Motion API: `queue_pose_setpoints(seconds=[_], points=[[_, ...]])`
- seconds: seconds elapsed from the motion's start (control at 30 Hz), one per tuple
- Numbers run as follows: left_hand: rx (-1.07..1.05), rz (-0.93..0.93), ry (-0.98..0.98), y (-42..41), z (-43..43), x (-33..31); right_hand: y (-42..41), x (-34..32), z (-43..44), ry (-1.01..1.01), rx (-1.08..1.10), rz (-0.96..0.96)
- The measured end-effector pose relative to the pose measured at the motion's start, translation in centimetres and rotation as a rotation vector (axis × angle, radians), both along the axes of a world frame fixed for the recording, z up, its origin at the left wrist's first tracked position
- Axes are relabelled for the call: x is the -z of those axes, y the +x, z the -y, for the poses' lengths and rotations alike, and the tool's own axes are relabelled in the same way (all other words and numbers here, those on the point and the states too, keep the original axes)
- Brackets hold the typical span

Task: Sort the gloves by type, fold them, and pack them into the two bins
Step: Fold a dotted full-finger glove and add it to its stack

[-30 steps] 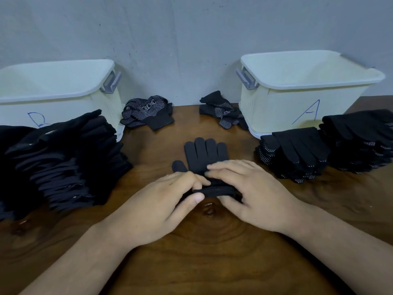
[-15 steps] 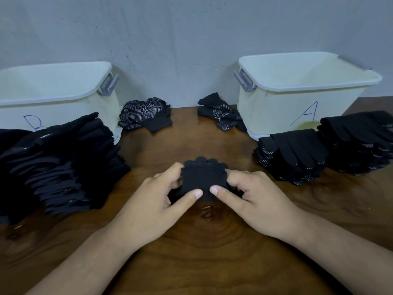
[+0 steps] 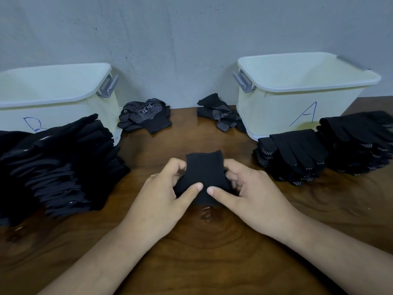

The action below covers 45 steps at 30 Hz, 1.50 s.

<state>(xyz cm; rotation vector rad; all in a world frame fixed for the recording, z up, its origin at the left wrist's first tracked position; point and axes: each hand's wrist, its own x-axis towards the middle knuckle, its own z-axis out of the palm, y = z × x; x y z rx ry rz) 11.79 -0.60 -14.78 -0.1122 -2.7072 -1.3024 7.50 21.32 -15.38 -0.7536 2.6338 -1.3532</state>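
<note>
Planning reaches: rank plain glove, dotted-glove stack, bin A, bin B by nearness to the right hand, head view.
1. Plain glove, in the right hand.
2. Dotted-glove stack, just right.
3. Bin A, back right.
4. Bin B, far left.

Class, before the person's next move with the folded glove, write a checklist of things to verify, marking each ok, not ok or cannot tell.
1. Left hand and right hand both grip the folded glove: ok.
2. Glove's visible side is plain, no dots: ok.
3. Bin B, behind the plain pile, is open on top: ok.
4. Room inside bin B: cannot tell, its floor is hidden.
5. Fold tight enough to hold: cannot tell.
</note>
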Motion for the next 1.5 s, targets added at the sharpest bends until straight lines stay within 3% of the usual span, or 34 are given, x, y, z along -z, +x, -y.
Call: queue_pose_setpoints(seconds=[0.23,0.4,0.47,0.63,0.77,0.9,1.1,1.23,1.37,1.5], points=[[-0.073,-0.101,-0.318,-1.0,0.3,1.3,-0.8,0.5,0.2,0.132,0.189,-0.098],[0.038,-0.128,-0.596,-1.0,0.4,1.5,-0.8,0.8,-0.2,0.304,0.059,-0.464],[0.029,-0.085,-0.619,-1.0,0.5,1.6,-1.2,1.4,-0.3,0.368,-0.023,-0.543],[0.012,0.001,-0.539,-0.9,0.9,1.2,-1.6,1.7,-0.7,0.390,-0.076,-0.488],[0.118,-0.157,-0.485,-0.4,1.7,0.6,-1.2,1.0,-0.9,0.445,-0.091,-0.463],[0.297,-0.267,-0.598,-0.4,2.6,0.9,-0.4,0.5,-0.8,0.539,-0.130,-0.466],[0.312,-0.380,-0.682,-1.1,2.0,1.1,-0.6,0.4,-0.8,0.575,-0.117,-0.530],[0.224,-0.309,-0.496,-0.8,1.3,0.6,-0.6,0.2,-0.5,0.502,-0.052,-0.542],[0.092,-0.193,-0.058,0.3,0.1,-1.2,0.0,-1.6,-1.1,0.145,0.076,-0.235],[0.152,-0.081,0.276,1.4,-1.5,-3.7,1.2,-3.9,-2.1,-0.217,0.121,0.049]])
